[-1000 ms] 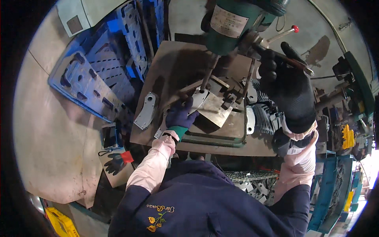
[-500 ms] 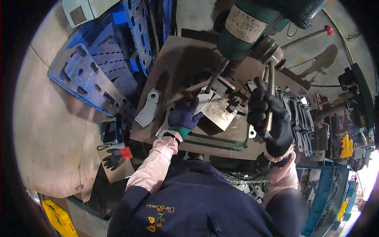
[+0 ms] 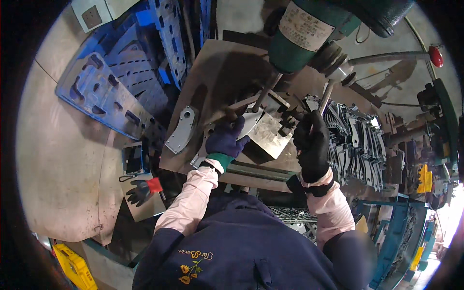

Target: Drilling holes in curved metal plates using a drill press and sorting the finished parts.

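Note:
A curved grey metal plate (image 3: pixel 251 122) lies against a shiny metal block (image 3: pixel 271 136) under the green drill press head (image 3: pixel 284 54). My left hand (image 3: pixel 226 137), in a purple glove with a green cuff, grips the near-left end of that plate. The drill press spindle (image 3: pixel 267 92) comes down at the plate's far end; whether its tip touches the metal is too small to tell. In a black glove, my right hand (image 3: pixel 311 140) is closed round a feed lever (image 3: pixel 327 97) of the press, right of the block.
Another curved plate (image 3: pixel 183 129) lies on the table's left side. Rows of stacked metal parts (image 3: pixel 360 145) stand at the right. A second lever ends in a red knob (image 3: pixel 436 57). Blue slotted panels (image 3: pixel 104 94) lean at the left, above a spare black-and-red glove (image 3: pixel 142 191).
My right hand has moved left with the feed lever, its grip now at the lever's end. The red-knobbed lever has swung right and toward me. My left hand has stayed on the plate.

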A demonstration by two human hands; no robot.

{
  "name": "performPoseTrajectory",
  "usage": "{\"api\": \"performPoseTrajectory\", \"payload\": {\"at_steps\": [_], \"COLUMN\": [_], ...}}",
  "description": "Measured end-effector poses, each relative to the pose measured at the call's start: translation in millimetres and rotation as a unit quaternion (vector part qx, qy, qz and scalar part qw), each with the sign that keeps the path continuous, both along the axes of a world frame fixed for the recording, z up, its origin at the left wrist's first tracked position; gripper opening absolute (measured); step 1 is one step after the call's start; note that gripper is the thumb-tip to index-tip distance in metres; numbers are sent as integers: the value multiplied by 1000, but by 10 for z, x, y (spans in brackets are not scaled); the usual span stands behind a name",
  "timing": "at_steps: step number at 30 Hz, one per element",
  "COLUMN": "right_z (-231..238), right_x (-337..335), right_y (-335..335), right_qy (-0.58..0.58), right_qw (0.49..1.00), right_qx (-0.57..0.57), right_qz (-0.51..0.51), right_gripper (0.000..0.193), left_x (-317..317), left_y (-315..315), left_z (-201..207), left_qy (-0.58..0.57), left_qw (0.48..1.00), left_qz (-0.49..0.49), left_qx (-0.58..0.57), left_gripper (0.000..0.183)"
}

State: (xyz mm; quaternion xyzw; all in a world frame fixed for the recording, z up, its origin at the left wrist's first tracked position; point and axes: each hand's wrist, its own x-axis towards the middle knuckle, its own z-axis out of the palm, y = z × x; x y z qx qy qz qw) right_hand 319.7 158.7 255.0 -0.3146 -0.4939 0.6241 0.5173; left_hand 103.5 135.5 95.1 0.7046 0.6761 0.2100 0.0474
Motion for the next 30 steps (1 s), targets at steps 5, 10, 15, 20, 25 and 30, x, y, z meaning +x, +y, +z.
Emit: {"api": "performPoseTrajectory", "payload": {"at_steps": [5, 10, 15, 20, 25, 30], "right_z": [-190, -470, -581, -644, -741, -869], "right_x": [-49, -14, 3, 70, 78, 168], "right_y": [168, 346, 453, 527, 644, 855], "right_qy": [-360, -240, -201, -124, -52, -96], "right_qw": [883, 926, 941, 969, 972, 957], "right_qx": [231, 195, 165, 94, 108, 150], "right_qz": [-191, -215, -218, -190, -202, -228], "right_gripper": [15, 20, 23, 24, 23, 23], "left_x": [4, -10, -3, 0, 6, -5], "left_y": [-13, 14, 13, -10, -9, -6], "left_z": [47, -40, -69, -65, -66, -139], "left_qy": [-2, -4, 7, 7, 9, 24], "left_qw": [999, 1000, 1000, 1000, 1000, 999], "left_qz": [5, -6, 4, 9, 14, 11], "left_qx": [-38, -5, -1, 14, 15, 20], "left_gripper": [68, 68, 69, 70, 70, 73]}}
